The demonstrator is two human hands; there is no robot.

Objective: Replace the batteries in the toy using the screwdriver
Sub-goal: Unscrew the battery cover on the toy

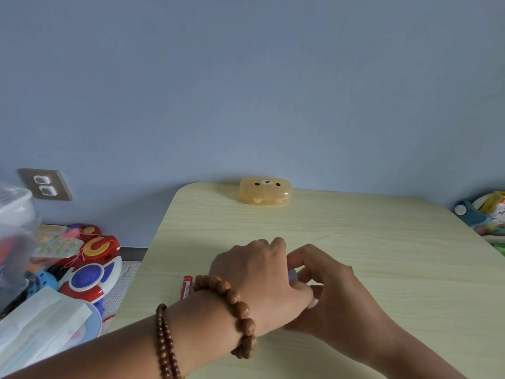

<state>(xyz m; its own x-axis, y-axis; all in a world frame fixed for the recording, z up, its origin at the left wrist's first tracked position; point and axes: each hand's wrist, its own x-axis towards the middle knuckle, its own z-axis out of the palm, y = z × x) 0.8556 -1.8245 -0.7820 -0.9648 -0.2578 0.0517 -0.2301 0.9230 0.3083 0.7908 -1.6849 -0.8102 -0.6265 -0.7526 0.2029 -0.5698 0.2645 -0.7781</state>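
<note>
Mostly hidden: a small pale grey-white object (293,274) between both hands, identity unclear. Left hand (254,277), fingers curled, covers it; right hand (328,285) pinches at it. Red cylindrical batteries (187,287) near the tabletop's left edge, partly behind the beaded wrist. Pale wood-grain tabletop (355,228); amber translucent bear-face box (265,191) at far edge.

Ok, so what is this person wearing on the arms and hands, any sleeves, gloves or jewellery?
No sleeves or gloves show: both forearms are bare as far as the picture shows. The left hand has a bracelet of large brown wooden beads at the wrist, and a thinner double strand of small dark brown beads further up the forearm. The right hand shows no jewellery.
</note>
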